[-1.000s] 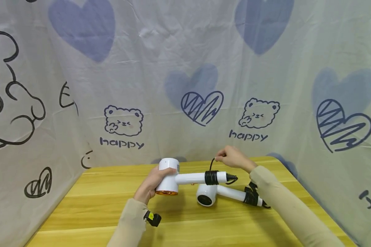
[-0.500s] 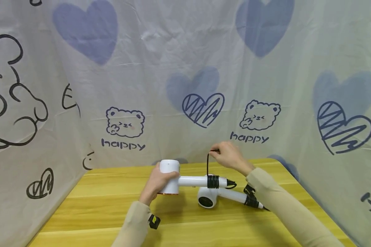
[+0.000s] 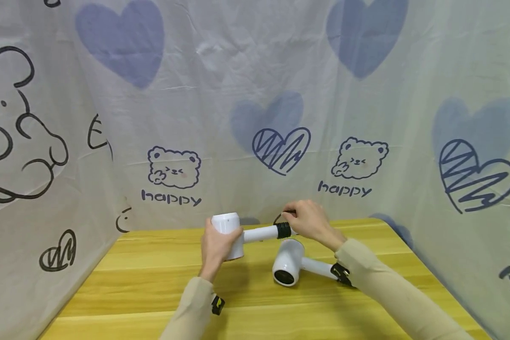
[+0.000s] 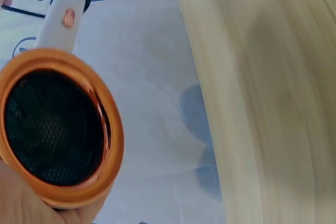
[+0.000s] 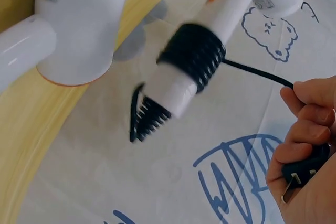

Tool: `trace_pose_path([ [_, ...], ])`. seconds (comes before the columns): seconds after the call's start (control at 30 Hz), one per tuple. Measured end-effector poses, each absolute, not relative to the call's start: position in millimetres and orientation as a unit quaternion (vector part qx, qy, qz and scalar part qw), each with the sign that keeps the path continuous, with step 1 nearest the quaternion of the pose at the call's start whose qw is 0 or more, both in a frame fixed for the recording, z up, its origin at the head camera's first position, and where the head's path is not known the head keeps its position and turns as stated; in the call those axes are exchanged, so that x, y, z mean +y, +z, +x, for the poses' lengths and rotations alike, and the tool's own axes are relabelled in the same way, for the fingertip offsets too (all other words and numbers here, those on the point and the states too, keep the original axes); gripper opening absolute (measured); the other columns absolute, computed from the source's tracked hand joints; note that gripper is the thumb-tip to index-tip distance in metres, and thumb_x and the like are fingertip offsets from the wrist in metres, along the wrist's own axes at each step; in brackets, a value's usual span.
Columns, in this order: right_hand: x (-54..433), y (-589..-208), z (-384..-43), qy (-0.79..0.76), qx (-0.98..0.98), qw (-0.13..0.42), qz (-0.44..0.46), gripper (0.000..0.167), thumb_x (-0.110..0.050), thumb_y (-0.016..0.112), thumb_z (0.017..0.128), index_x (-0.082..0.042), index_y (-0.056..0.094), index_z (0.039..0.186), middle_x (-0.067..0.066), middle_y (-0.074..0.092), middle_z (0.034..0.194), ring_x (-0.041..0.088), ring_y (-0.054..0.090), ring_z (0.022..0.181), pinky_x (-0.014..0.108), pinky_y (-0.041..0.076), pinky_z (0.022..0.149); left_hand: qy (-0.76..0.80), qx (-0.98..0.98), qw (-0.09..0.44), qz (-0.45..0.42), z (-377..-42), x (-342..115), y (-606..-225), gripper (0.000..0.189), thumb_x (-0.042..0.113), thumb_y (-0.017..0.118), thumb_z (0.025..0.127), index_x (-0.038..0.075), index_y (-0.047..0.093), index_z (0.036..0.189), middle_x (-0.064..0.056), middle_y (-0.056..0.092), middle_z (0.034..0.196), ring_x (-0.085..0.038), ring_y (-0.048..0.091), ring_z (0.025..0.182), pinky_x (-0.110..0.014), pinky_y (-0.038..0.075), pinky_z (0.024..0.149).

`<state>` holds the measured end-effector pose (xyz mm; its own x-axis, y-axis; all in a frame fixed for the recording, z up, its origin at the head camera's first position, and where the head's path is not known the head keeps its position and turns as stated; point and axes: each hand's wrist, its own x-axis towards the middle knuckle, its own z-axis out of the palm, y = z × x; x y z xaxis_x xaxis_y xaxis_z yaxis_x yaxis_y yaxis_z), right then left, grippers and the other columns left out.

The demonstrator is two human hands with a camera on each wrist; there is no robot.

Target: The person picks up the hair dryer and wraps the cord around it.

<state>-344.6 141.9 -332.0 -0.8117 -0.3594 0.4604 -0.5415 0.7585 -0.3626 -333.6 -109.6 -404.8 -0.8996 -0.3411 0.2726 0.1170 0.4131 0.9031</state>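
Note:
My left hand (image 3: 218,245) grips a white hair dryer (image 3: 259,234) by its barrel, above the table. The orange-rimmed mesh end (image 4: 55,129) of this dryer faces the left wrist camera. Black cord (image 5: 191,53) is wound in several turns around the far part of the handle, and a ribbed cone-shaped cord guard (image 5: 149,119) sticks out of the handle end. With thumb and fingertips, my right hand (image 3: 308,219) pinches the cord's free length (image 5: 257,72), which runs taut from the coil. A black plug (image 5: 307,166) with metal prongs sits within its curled fingers.
A second white hair dryer (image 3: 290,262) lies on the wood-grain table (image 3: 144,274), its handle pointing right under my right forearm. Black cord (image 3: 342,274) wraps that handle. White cloth (image 3: 221,113) with hearts and bears hangs behind and at both sides.
The held dryer has shifted slightly up and left, its handle now tilting upward to the right. My right hand has moved left and closer to the coil, keeping hold of the cord.

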Motion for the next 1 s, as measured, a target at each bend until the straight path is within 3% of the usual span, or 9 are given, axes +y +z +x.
trace_pose_path([
  [0.23,137.6,-335.9,-338.7,0.254,-0.916,0.184,0.249,0.021,-0.019,0.059,0.095,-0.010,0.076,0.103,0.001,0.071,0.085,0.010,0.049,0.057,0.025,0.040,0.052,-0.540,-0.788,0.267,0.126,-336.7,-107.5,-402.2,0.085,0.040,0.081,0.068,0.006,0.042,0.135,-0.016,0.064,0.100,-0.031,0.063,0.085,-0.035,0.055,0.064],
  [0.33,136.7,-338.8,-336.7,0.250,-0.914,0.184,0.262,0.026,-0.016,0.052,0.097,-0.009,0.074,0.109,0.002,0.069,0.084,0.010,0.046,0.056,0.024,0.037,0.051,-0.573,-0.763,0.261,0.145,-338.9,-109.5,-405.0,0.089,0.040,0.082,0.070,0.004,0.038,0.139,-0.017,0.062,0.106,-0.031,0.062,0.089,-0.036,0.056,0.068],
  [0.47,139.6,-345.3,-335.7,0.263,-0.906,0.144,0.300,0.032,-0.011,0.048,0.098,-0.009,0.069,0.123,0.000,0.060,0.075,0.009,0.042,0.057,0.023,0.038,0.052,-0.629,-0.721,0.237,0.172,-341.2,-111.5,-408.8,0.085,0.040,0.081,0.072,0.004,0.039,0.136,-0.016,0.058,0.111,-0.030,0.061,0.093,-0.033,0.055,0.068],
  [0.6,148.0,-353.9,-335.0,0.307,-0.887,0.079,0.336,0.035,-0.011,0.051,0.100,-0.008,0.061,0.133,-0.001,0.064,0.085,0.008,0.048,0.064,0.022,0.044,0.058,-0.695,-0.663,0.204,0.186,-342.3,-112.0,-409.6,0.081,0.037,0.081,0.074,0.003,0.040,0.135,-0.016,0.055,0.118,-0.029,0.060,0.097,-0.031,0.055,0.071],
  [0.7,157.3,-359.8,-339.9,0.375,-0.863,0.011,0.338,0.036,-0.014,0.049,0.102,-0.007,0.057,0.137,0.007,0.066,0.093,0.010,0.049,0.065,0.022,0.045,0.055,-0.744,-0.620,0.173,0.181,-342.4,-113.6,-408.6,0.082,0.036,0.079,0.076,0.002,0.037,0.138,-0.016,0.051,0.124,-0.028,0.059,0.100,-0.031,0.055,0.074],
  [0.83,172.3,-366.1,-351.6,0.488,-0.811,-0.099,0.306,0.040,-0.014,0.045,0.104,-0.004,0.050,0.142,0.009,0.063,0.095,0.014,0.049,0.068,0.022,0.046,0.054,-0.780,-0.589,0.138,0.162,-343.4,-115.6,-405.4,0.081,0.036,0.080,0.078,0.000,0.036,0.137,-0.017,0.052,0.125,-0.025,0.061,0.097,-0.030,0.056,0.073],
  [1.0,185.2,-368.6,-362.8,0.610,-0.718,-0.235,0.237,0.043,-0.013,0.051,0.101,0.002,0.048,0.141,0.004,0.065,0.098,0.011,0.054,0.077,0.021,0.050,0.064,-0.795,-0.581,0.094,0.148,-343.5,-112.3,-399.6,0.079,0.039,0.080,0.077,-0.002,0.040,0.132,-0.017,0.057,0.118,-0.021,0.064,0.087,-0.031,0.057,0.071],
])
